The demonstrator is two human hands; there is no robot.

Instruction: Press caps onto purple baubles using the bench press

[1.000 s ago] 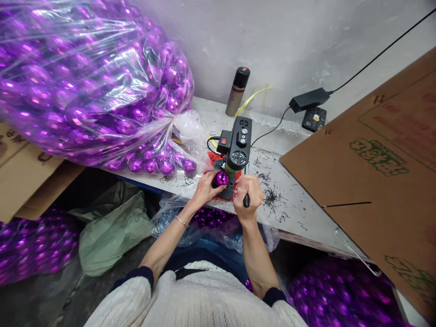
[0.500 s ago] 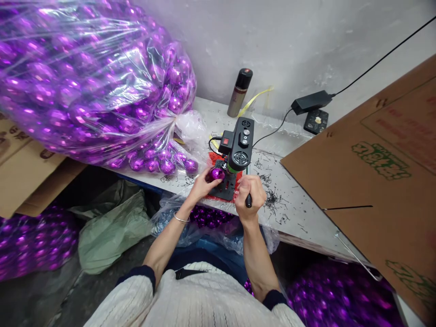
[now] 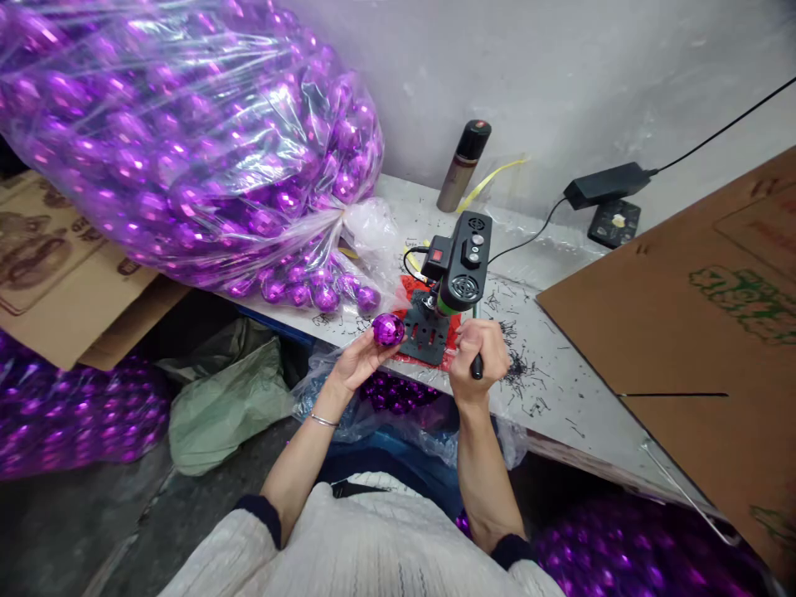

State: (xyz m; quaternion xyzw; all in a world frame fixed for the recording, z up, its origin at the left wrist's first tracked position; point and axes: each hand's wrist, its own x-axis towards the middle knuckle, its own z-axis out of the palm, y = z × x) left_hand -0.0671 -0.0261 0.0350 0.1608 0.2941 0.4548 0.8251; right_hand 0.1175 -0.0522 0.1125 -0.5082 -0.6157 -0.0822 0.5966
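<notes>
A shiny purple faceted ball rests in the fingers of my left hand, just left of a small black bench machine. The machine has round vents, buttons and a red switch, and its slotted black base plate sits on a red sheet. My right hand is wrapped round the black lever handle at the machine's right side. Several loose purple balls lie on the table at the mouth of a big clear bag.
Dark bits are scattered over the white table. A spray can and a black power adapter stand at the wall. A large cardboard box fills the right. Below the table edge, purple balls lie in clear plastic.
My left hand has drawn the purple ball away from under the machine head, toward me and to the left. My right hand keeps its grip on the lever. The whole view has shifted slightly.
</notes>
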